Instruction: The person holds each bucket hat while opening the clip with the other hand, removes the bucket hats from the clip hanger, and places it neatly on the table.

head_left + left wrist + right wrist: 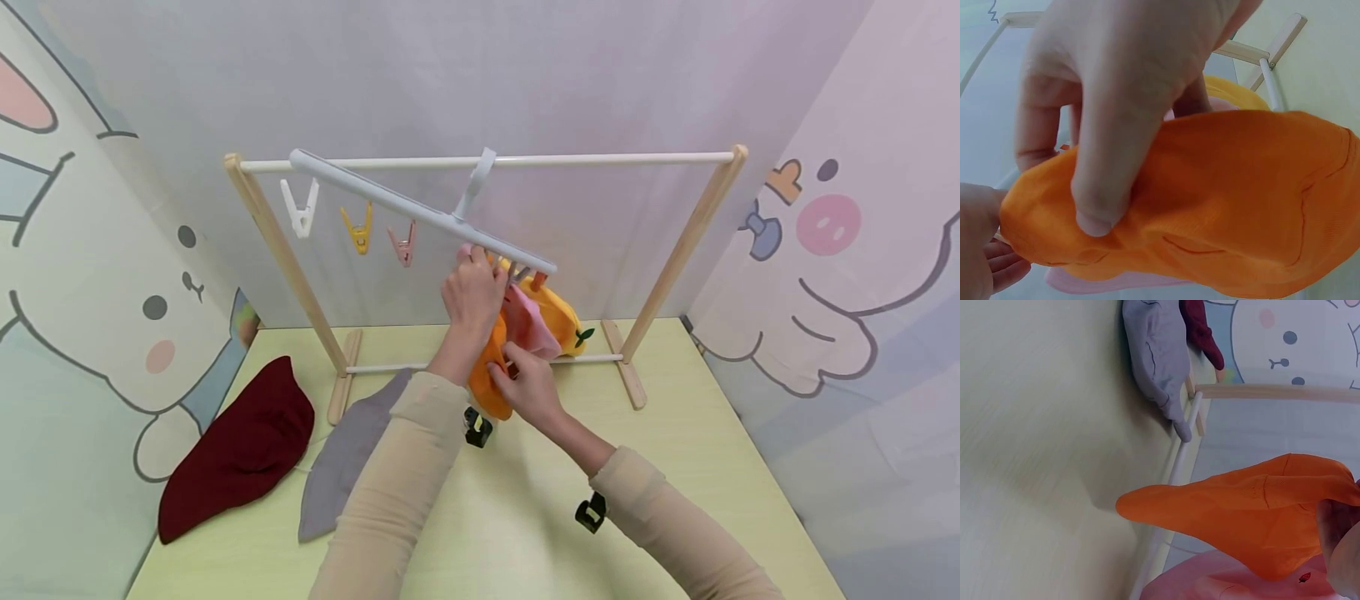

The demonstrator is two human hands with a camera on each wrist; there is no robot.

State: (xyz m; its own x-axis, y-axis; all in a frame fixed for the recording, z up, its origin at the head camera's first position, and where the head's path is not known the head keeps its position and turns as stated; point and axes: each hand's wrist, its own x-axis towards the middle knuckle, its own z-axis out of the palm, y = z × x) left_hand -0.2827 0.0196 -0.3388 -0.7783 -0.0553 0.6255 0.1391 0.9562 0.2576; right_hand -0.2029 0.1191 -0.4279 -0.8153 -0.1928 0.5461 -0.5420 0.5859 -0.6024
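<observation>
An orange hat (489, 392) hangs under a pale blue clip hanger (420, 212), which tilts down to the right. My left hand (474, 292) is up by the hanger at the hat's upper end; it appears to pinch a clip, mostly hidden by the fingers. Lower down, my right hand (534, 387) grips the orange hat, its thumb (1100, 187) on the front of the cloth and the other fingers behind. In the right wrist view the orange hat (1229, 503) droops toward the table. Behind it hang a pink hat (534, 325) and a yellow hat (562, 317) with a green leaf.
A wooden rack with a white bar (615, 159) carries the hanger. White (302, 212), yellow (360, 233) and pink (403, 246) clips dangle from its left side. A maroon hat (247, 446) and a grey hat (352, 454) lie on the table's left.
</observation>
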